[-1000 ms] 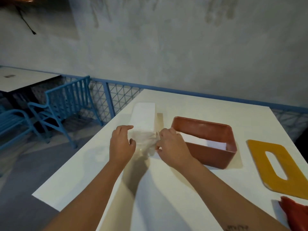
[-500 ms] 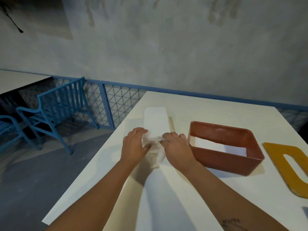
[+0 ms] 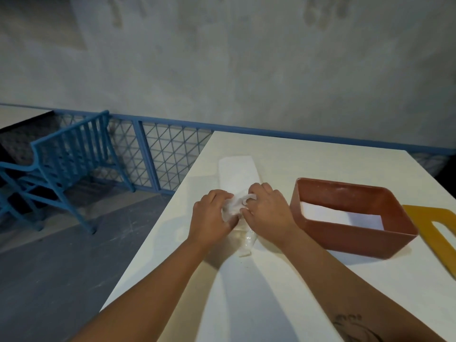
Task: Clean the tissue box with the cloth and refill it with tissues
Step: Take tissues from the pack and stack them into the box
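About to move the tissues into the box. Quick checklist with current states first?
1. Grip of left hand and right hand on plastic wrapper: ok.
2. Wrapper fully off tissue pack: not ok, bunched at its near end.
3. Top of tissue box open: ok.
4. Yellow lid out of the way: ok, lies right of the box.
5. Box inside clean, empty: cannot tell, something white shows at the bottom.

Terracotta-red tissue box (image 3: 345, 240), mustard-yellow lid (image 3: 424, 214), plain white tissue pack (image 3: 238, 174), on an off-white surface (image 3: 296, 304). The chair (image 3: 61, 154) and railing (image 3: 170, 154) are blue, the railing with diamond-pattern mesh, and the wall's (image 3: 246, 70) a blotchy grey.
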`<state>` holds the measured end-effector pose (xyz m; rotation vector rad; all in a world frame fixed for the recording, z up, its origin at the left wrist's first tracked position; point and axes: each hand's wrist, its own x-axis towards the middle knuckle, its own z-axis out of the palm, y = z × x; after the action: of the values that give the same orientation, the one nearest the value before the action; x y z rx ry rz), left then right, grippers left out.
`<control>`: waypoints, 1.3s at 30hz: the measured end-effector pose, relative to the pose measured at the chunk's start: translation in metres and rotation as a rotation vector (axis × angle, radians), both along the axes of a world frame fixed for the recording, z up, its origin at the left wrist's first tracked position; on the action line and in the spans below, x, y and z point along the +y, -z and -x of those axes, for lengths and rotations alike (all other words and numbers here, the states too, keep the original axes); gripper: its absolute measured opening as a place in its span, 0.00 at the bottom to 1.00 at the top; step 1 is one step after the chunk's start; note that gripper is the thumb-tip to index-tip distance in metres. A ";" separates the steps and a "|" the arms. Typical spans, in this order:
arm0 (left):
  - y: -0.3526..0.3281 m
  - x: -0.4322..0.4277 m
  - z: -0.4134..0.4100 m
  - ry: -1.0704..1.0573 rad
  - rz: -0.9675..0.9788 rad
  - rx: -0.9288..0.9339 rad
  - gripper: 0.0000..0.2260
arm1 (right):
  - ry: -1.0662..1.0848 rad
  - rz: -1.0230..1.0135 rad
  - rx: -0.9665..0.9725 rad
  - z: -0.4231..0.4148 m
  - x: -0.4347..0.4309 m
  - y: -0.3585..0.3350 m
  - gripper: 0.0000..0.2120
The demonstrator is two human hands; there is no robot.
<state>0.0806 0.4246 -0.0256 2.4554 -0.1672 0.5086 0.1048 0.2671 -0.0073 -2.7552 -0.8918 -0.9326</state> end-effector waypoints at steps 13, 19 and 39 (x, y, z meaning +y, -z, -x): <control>0.012 0.002 -0.007 -0.002 -0.014 -0.030 0.22 | -0.046 0.165 -0.192 -0.001 0.006 0.004 0.10; 0.011 0.003 -0.007 -0.018 0.054 -0.036 0.23 | -0.045 0.076 -0.261 0.019 0.002 0.014 0.08; 0.014 0.004 0.003 0.003 -0.105 -0.123 0.30 | -0.025 -0.229 -0.291 0.060 -0.010 0.016 0.10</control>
<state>0.0773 0.4290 -0.0394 2.5261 -0.2545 0.6650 0.0447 0.2569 -0.0228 -2.4505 -0.7956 -1.3632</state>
